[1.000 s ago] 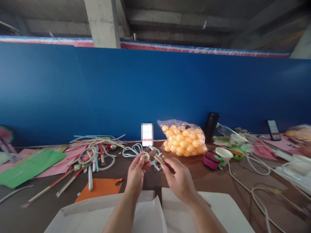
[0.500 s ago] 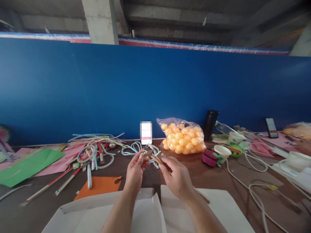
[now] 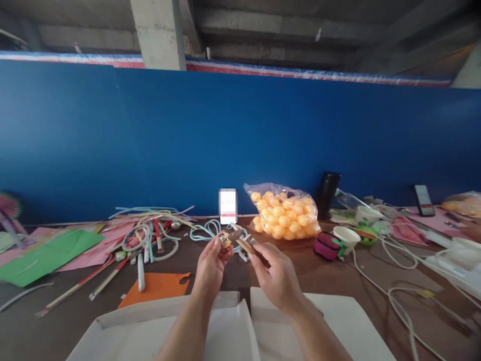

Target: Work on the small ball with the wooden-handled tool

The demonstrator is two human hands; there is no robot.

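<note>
My left hand (image 3: 210,268) pinches a small round orange-and-silver object (image 3: 225,240) between its fingertips, held up over the brown table (image 3: 338,281). My right hand (image 3: 276,276) grips a thin wooden-handled tool (image 3: 246,246), its metal tip touching the small object. Both hands hover above an open white cardboard box (image 3: 158,321). A coil of light blue tubing (image 3: 205,231) lies just behind the hands.
A clear bag of orange balls (image 3: 283,215) sits behind right, by a dark cylinder (image 3: 328,195). Coloured straws and pens (image 3: 146,235), green, pink and orange paper (image 3: 48,253) fill the left. Paper cups (image 3: 347,238), a magenta pouch (image 3: 327,246) and white cables (image 3: 398,296) lie right.
The hands stay together with the tool against the small object; only the camera's view shifted slightly.
</note>
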